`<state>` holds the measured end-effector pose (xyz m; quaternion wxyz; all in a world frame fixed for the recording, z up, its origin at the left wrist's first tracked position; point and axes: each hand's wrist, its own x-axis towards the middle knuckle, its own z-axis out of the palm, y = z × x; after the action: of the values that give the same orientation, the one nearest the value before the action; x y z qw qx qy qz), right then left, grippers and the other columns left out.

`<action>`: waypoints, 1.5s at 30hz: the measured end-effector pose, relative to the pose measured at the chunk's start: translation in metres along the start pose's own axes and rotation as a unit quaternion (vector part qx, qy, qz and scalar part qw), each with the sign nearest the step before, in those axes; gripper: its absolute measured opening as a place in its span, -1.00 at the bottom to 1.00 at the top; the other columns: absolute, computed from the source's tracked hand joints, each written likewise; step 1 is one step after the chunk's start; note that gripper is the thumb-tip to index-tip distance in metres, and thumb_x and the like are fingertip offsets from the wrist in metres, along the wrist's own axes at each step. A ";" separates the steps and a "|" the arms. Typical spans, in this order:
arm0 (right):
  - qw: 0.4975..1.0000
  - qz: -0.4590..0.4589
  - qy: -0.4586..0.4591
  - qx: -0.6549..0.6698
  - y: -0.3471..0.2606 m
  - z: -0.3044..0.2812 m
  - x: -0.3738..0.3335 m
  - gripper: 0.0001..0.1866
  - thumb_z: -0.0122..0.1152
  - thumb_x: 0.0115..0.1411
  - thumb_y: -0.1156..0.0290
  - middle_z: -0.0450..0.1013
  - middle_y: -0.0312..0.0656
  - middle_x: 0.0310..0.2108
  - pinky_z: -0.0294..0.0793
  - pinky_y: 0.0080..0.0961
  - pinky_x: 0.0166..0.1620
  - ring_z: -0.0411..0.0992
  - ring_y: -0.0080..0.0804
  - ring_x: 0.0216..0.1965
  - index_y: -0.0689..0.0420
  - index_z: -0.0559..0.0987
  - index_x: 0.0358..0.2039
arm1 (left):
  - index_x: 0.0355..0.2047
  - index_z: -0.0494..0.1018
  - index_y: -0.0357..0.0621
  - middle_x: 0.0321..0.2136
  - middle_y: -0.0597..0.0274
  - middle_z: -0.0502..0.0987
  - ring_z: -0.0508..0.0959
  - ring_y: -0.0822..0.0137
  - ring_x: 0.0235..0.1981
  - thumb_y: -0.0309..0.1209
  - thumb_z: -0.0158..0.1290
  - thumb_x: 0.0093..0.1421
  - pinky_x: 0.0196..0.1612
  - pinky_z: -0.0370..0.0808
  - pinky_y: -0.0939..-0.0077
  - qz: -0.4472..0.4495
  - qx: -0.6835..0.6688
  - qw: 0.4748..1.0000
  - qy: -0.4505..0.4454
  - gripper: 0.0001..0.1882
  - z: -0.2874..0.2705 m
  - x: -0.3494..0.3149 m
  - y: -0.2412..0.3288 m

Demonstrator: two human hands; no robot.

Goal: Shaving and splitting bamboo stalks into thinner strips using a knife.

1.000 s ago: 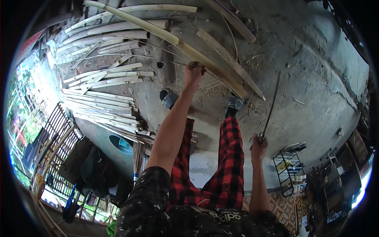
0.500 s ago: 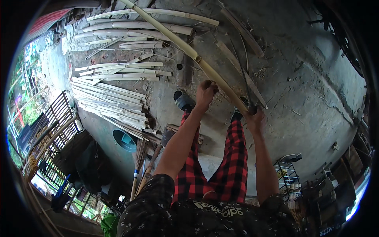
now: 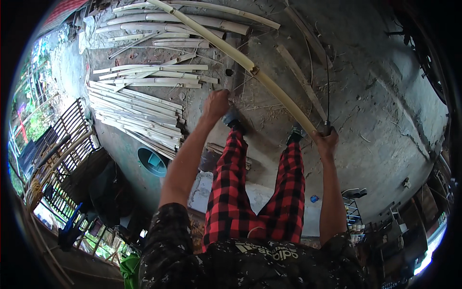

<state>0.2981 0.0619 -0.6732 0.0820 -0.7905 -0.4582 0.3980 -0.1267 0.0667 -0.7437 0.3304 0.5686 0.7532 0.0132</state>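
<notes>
Head view: the right hand (image 3: 326, 140) is clamped round the near end of a long pale bamboo pole (image 3: 269, 84), which runs up and to the left from that grip across the grey concrete floor (image 3: 385, 115). A thin dark metal rod (image 3: 328, 91) rises from the same fist. The left hand (image 3: 215, 103) is closed, well apart from the pole — whether it holds anything I cannot tell. Stacked split bamboo slats (image 3: 139, 113) lie to the left. To handle the pole well, a second grip further along it would likely steady the long free length.
</notes>
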 end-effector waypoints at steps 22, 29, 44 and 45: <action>0.989 -0.093 0.091 -0.075 -0.104 -0.099 -0.048 -0.67 0.47 0.00 0.43 0.56 -0.04 -0.42 0.45 -0.22 -0.25 0.53 -0.06 -0.38 0.21 0.49 -0.29 | 0.28 0.30 -0.04 0.06 -0.15 0.46 0.52 -0.08 0.05 -0.27 0.19 0.16 0.20 0.39 0.09 0.415 0.024 0.903 0.107 -0.33 -0.138 0.039 0.089; 0.972 -0.131 0.194 -0.030 -0.162 -0.190 -0.096 -0.69 0.46 0.09 0.40 0.62 -0.08 -0.28 0.49 -0.32 -0.14 0.57 -0.19 -0.33 0.20 0.54 -0.21 | -0.06 0.56 -0.03 -0.20 0.03 0.62 0.62 -0.05 -0.17 -0.17 0.10 0.27 -0.12 0.56 0.11 0.438 0.073 0.876 -0.187 -0.68 -0.147 0.041 0.217; 0.836 -0.316 0.223 0.388 -0.247 -0.380 -0.306 -0.75 0.29 0.31 0.22 0.19 -0.52 -0.72 0.01 -0.69 -0.74 0.13 -0.78 -0.79 0.02 0.40 -0.36 | -0.39 0.50 -0.17 -0.62 0.09 0.55 0.64 0.05 -0.56 -0.27 0.09 0.26 -0.42 0.58 0.15 0.469 -0.047 0.755 0.457 -0.79 -0.644 -0.118 0.372; 0.839 -0.327 0.197 0.387 -0.236 -0.363 -0.305 -0.74 0.27 0.32 0.18 0.22 -0.51 -0.70 0.04 -0.69 -0.74 0.15 -0.77 -0.78 0.04 0.42 -0.31 | -0.43 0.50 -0.21 -0.63 0.05 0.55 0.64 0.00 -0.54 -0.24 0.11 0.27 -0.41 0.57 0.11 0.419 -0.052 0.762 0.491 -0.73 -0.660 -0.136 0.384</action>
<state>0.3178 0.0400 -0.1442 0.5954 -0.5598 -0.4730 0.3292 -0.1215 0.3189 -0.0104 -0.0943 0.7247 0.4977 0.4672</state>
